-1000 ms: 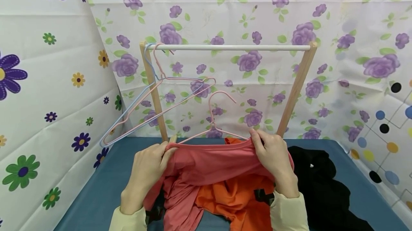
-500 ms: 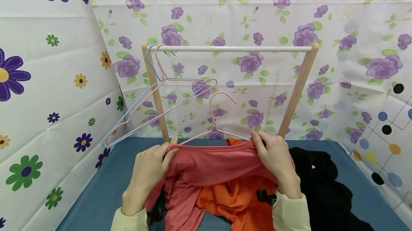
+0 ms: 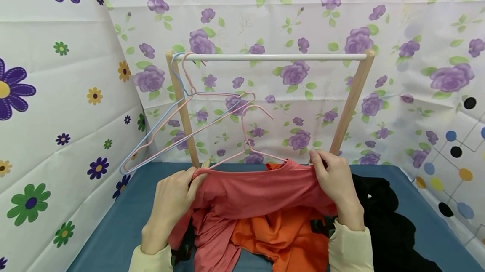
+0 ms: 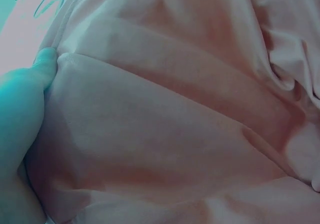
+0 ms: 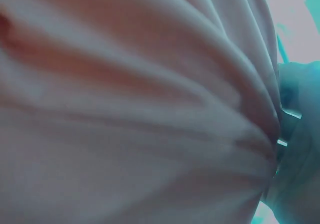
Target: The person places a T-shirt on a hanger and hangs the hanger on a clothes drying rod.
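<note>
The left hand (image 3: 175,193) and right hand (image 3: 333,177) pinched the shirt (image 3: 257,194), which seemed light, soft and best held by its shoulders (image 3: 302,172).

- left sleeve (image 3: 152,259): pale cream-yellow, smooth fabric, plain, far edge stops at the wrist
- right sleeve (image 3: 350,246): same pale cream-yellow, soft creases, far edge also at the wrist
- left hand (image 3: 173,194), right hand (image 3: 335,179): both bare
- left black piece (image 3: 185,247): dark, right of the left sleeve, mostly hidden, detail unreadable
- right black piece (image 3: 320,226): small, dark, left of the right wrist, partly hidden, markings too small to read
</note>
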Demonstrator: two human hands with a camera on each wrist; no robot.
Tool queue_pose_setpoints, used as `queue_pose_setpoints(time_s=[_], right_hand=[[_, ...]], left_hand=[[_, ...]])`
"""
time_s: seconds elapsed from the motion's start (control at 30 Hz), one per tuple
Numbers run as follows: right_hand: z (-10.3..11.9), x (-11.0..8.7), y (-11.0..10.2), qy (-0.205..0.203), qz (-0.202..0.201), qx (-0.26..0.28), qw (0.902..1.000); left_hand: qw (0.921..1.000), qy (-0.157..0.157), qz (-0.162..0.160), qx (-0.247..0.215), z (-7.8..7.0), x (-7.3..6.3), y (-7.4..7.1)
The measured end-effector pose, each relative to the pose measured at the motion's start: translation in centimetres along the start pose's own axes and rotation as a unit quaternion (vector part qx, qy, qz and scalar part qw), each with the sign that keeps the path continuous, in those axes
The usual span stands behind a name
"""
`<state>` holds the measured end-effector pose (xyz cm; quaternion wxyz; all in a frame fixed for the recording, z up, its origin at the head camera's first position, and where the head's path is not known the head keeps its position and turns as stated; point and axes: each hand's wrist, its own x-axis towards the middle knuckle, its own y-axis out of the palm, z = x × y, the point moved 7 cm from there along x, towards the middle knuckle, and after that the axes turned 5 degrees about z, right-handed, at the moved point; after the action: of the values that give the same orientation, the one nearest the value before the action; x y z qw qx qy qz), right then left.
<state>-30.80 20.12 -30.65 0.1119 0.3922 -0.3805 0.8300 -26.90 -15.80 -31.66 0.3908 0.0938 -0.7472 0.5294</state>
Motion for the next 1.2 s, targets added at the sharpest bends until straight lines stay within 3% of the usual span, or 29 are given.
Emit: queue_pose_setpoints(time_s=[0.3, 0.5, 0.63, 0.9, 1.1, 1.2], right_hand=[[-2.6, 0.5, -1.8, 0.039, -0.072, 0.001, 0.9966], [-4.5, 0.7, -2.3, 0.083, -0.123, 0.013, 0.9888], [-5.8, 0.6, -2.3, 0.118, -0.136, 0.03, 0.9832], [-8.7, 0.3, -0.8, 0.197, -0.105, 0.088, 0.9707], [-10.7, -0.2, 1.5, 0.263, -0.031, 0.169, 0.9493], [-11.2, -0.5, 2.2, 0.272, 0.004, 0.168, 0.9476]], left_hand=[[0.9999, -0.008, -0.003, 0.009, 0.4, 0.0, -0.4], [0.9999, -0.003, -0.008, 0.014, 0.6, 0.0, -0.6], [0.9999, -0.005, -0.008, 0.013, 0.7, -0.1, -0.7], [0.9998, -0.005, -0.014, 0.013, 0.7, -0.2, -0.8], [0.9998, -0.003, -0.008, 0.016, 0.7, -0.2, -0.7], [0.9999, -0.004, -0.007, 0.015, 0.7, -0.3, -0.6]])
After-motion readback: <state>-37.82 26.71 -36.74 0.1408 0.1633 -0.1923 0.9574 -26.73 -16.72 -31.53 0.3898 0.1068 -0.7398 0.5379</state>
